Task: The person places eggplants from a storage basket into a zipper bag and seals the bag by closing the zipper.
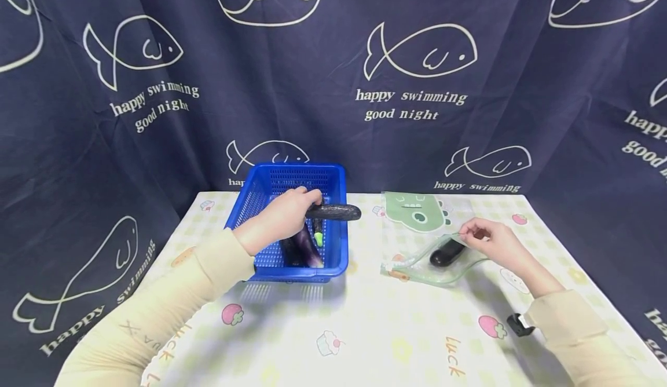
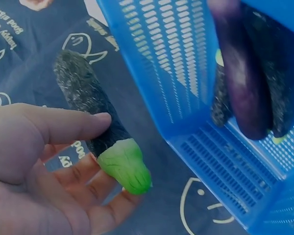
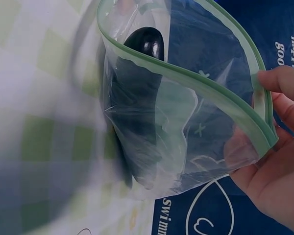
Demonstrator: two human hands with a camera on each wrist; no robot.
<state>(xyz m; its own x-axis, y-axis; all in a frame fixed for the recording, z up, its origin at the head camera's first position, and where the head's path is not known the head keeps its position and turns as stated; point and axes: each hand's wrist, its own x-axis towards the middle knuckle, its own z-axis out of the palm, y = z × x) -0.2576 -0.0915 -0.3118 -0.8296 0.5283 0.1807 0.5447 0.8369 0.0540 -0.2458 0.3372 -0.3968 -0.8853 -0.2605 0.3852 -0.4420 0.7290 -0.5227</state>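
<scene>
My left hand (image 1: pixel 292 210) grips a dark, bumpy cucumber (image 1: pixel 341 212) above the blue basket, its far end reaching past the basket's right rim. In the left wrist view, the thumb lies across the cucumber (image 2: pixel 83 83) near its bright green end, with fingers beneath. At the right, my right hand (image 1: pixel 492 242) pinches the green-edged mouth of a clear zip bag (image 1: pixel 398 248) at one corner, and the mouth gapes. Inside the bag lies a glossy dark eggplant (image 1: pixel 445 254), its rounded end showing at the opening in the right wrist view.
The blue basket (image 1: pixel 297 272) stands on the left of the table and holds a purple eggplant (image 1: pixel 307 248) and other dark vegetables. A checked tablecloth (image 1: pixel 375 329) covers the table. Behind hangs a navy curtain (image 1: pixel 312 97) with fish drawings. A black object (image 1: pixel 520 324) sits at the right sleeve.
</scene>
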